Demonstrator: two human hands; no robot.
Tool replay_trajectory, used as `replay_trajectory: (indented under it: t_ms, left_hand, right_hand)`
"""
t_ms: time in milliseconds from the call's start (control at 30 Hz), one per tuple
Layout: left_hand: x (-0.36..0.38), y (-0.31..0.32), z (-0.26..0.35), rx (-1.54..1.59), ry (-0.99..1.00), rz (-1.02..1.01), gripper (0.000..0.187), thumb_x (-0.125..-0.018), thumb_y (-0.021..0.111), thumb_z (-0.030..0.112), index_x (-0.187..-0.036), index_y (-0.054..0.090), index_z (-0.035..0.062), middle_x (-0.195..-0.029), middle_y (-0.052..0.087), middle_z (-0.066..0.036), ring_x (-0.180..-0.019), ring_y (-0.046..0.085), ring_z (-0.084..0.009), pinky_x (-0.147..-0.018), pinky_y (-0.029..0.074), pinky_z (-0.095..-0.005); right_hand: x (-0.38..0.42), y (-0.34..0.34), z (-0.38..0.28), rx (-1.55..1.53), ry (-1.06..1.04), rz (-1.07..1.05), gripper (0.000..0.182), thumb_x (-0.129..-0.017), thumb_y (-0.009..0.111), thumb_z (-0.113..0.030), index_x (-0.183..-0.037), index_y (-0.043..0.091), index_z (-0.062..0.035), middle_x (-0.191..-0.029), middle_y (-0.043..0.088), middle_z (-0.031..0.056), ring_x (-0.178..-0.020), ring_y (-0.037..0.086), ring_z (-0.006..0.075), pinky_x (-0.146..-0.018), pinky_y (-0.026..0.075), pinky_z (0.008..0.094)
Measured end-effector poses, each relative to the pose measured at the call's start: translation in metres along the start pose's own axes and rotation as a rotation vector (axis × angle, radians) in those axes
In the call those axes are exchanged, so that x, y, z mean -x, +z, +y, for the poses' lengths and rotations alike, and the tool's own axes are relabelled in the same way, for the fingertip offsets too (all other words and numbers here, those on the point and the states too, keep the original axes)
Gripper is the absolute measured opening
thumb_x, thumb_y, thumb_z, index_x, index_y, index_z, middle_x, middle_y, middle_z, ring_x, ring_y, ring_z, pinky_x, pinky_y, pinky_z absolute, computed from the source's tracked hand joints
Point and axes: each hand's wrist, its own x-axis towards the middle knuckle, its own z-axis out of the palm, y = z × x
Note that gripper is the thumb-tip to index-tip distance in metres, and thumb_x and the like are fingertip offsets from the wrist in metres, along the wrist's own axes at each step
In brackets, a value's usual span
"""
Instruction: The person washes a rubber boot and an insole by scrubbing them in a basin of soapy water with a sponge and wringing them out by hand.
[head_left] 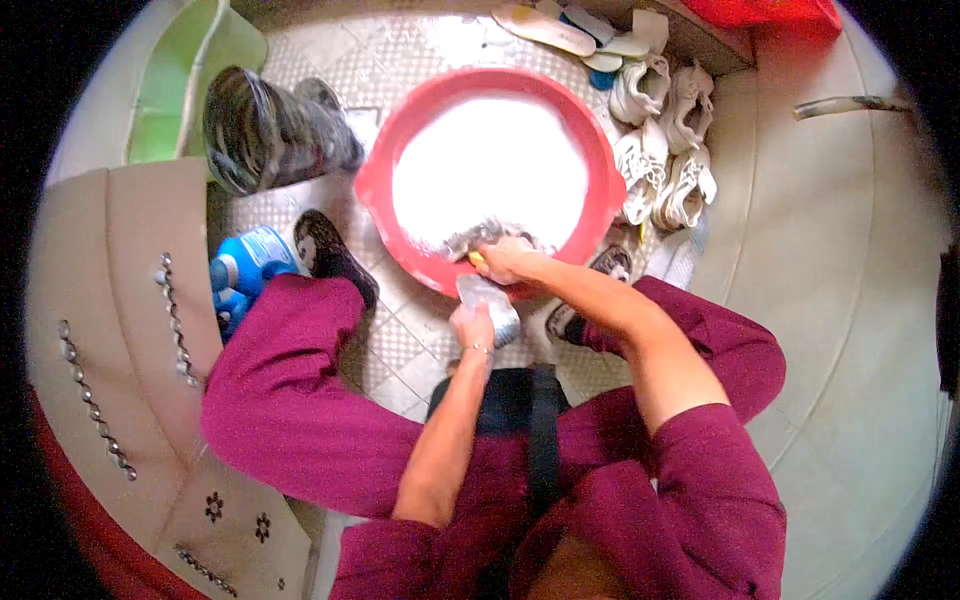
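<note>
Tiled floor (405, 335) surrounds a foamy red basin (607, 160). At its near rim, the left hand (473, 326) grips a pale item (490, 306); the right hand (508, 259) clasps a yellow piece (476, 258).

Head camera looks steeply down over the lap.

No writing, brand or number can be read here. The blue bottle (256, 252) at the left carries a pale label (266, 246) (its print is too small and blurred to make out), and no sign shows legible words either.
</note>
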Motion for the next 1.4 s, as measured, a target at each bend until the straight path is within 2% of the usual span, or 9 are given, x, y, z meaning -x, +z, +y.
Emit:
replay_trajectory:
  t_ms: [133, 300, 433, 533, 667, 967, 1167, 1267, 1400]
  left_hand:
    - [-0.001, 0.003, -0.005, 0.166, 0.004, 0.026, 0.028, -0.073, 0.054, 0.021, -0.079, 0.058, -0.0056, -0.074, 0.059, -0.021, -0.070, 0.057, -0.0311, -0.065, 0.043, -0.0384]
    - [-0.007, 0.019, -0.028, 0.071, 0.033, 0.152, 0.025, -0.078, 0.049, 0.017, -0.083, 0.056, -0.0062, -0.077, 0.059, -0.019, -0.070, 0.057, -0.0300, -0.064, 0.043, -0.0387]
    - [-0.005, 0.029, -0.030, 0.199, 0.022, 0.214, 0.030, -0.078, 0.047, 0.019, -0.087, 0.053, -0.0093, -0.081, 0.056, -0.026, -0.076, 0.054, -0.0389, -0.068, 0.041, -0.0425]
    - [-0.016, 0.010, -0.027, 0.135, 0.032, 0.224, 0.038, -0.081, 0.045, 0.021, -0.101, 0.046, -0.0106, -0.098, 0.051, -0.029, -0.089, 0.052, -0.0368, -0.077, 0.039, -0.0401]
    - [-0.027, 0.016, -0.038, 0.173, -0.036, 0.359, 0.044, -0.082, 0.045, 0.021, -0.111, 0.034, -0.0104, -0.109, 0.044, -0.029, -0.100, 0.045, -0.0367, -0.085, 0.035, -0.0385]
    - [-0.030, 0.007, -0.018, 0.124, -0.121, 0.250, 0.039, -0.082, 0.045, 0.017, -0.107, 0.036, -0.0108, -0.101, 0.048, -0.027, -0.092, 0.049, -0.0362, -0.082, 0.036, -0.0393]
    - [-0.021, 0.009, -0.016, 0.670, 0.031, 0.041, 0.032, -0.077, 0.050, 0.003, -0.107, 0.043, -0.0037, -0.098, 0.054, -0.013, -0.084, 0.054, -0.0220, -0.076, 0.044, -0.0341]
    - [-0.016, -0.005, 0.016, 1.027, 0.000, -0.043, 0.035, -0.075, 0.049, -0.002, -0.109, 0.043, -0.0010, -0.104, 0.051, -0.011, -0.093, 0.051, -0.0209, -0.083, 0.040, -0.0337]
    - [-0.015, -0.047, 0.060, 1.414, -0.037, -0.205, 0.044, -0.073, 0.044, -0.007, -0.116, 0.038, -0.0009, -0.113, 0.046, -0.012, -0.104, 0.045, -0.0243, -0.092, 0.034, -0.0387]
  right_hand:
    - [0.045, -0.025, 0.002, -0.343, -0.125, 0.118, 0.048, -0.082, 0.042, -0.039, -0.121, 0.037, -0.0116, -0.076, 0.058, 0.0198, -0.074, 0.057, 0.0348, -0.065, 0.044, 0.0416]
    - [0.088, 0.001, -0.006, -0.173, -0.318, 0.126, 0.051, -0.081, 0.039, -0.043, -0.122, 0.035, -0.0135, -0.088, 0.055, 0.0247, -0.076, 0.056, 0.0389, -0.067, 0.045, 0.0462]
    - [0.029, 0.014, -0.001, 0.100, 0.012, 0.113, 0.045, -0.081, 0.040, -0.041, -0.114, 0.038, -0.0107, -0.085, 0.054, 0.0269, -0.074, 0.057, 0.0385, -0.063, 0.046, 0.0461]
    - [0.007, 0.008, 0.008, -0.161, -0.035, 0.159, 0.042, -0.081, 0.039, -0.041, -0.110, 0.044, -0.0111, -0.089, 0.058, 0.0179, -0.077, 0.058, 0.0351, -0.068, 0.044, 0.0439]
    - [0.068, -0.018, -0.005, -0.347, -0.213, 0.221, 0.043, -0.080, 0.042, -0.041, -0.117, 0.039, -0.0187, -0.081, 0.057, 0.0229, -0.075, 0.056, 0.0388, -0.068, 0.043, 0.0467]
    - [-0.010, 0.017, -0.021, -0.325, 0.028, 0.086, 0.042, -0.081, 0.040, -0.042, -0.108, 0.042, -0.0100, -0.099, 0.052, 0.0247, -0.085, 0.053, 0.0396, -0.073, 0.042, 0.0468]
    - [0.042, -0.009, -0.001, -0.717, -0.098, 0.043, 0.048, -0.082, 0.042, -0.032, -0.124, 0.035, -0.0092, -0.105, 0.053, 0.0175, -0.093, 0.051, 0.0245, -0.082, 0.039, 0.0325]
    - [0.031, -0.008, 0.026, -0.667, -0.287, 0.362, 0.044, -0.081, 0.043, -0.035, -0.113, 0.046, -0.0055, -0.087, 0.058, 0.0138, -0.072, 0.057, 0.0197, -0.065, 0.045, 0.0318]
    - [0.074, -0.072, 0.013, -1.417, -0.211, -0.052, 0.043, -0.084, 0.044, -0.037, -0.110, 0.049, -0.0027, -0.087, 0.058, 0.0081, -0.070, 0.056, 0.0146, -0.059, 0.047, 0.0268]
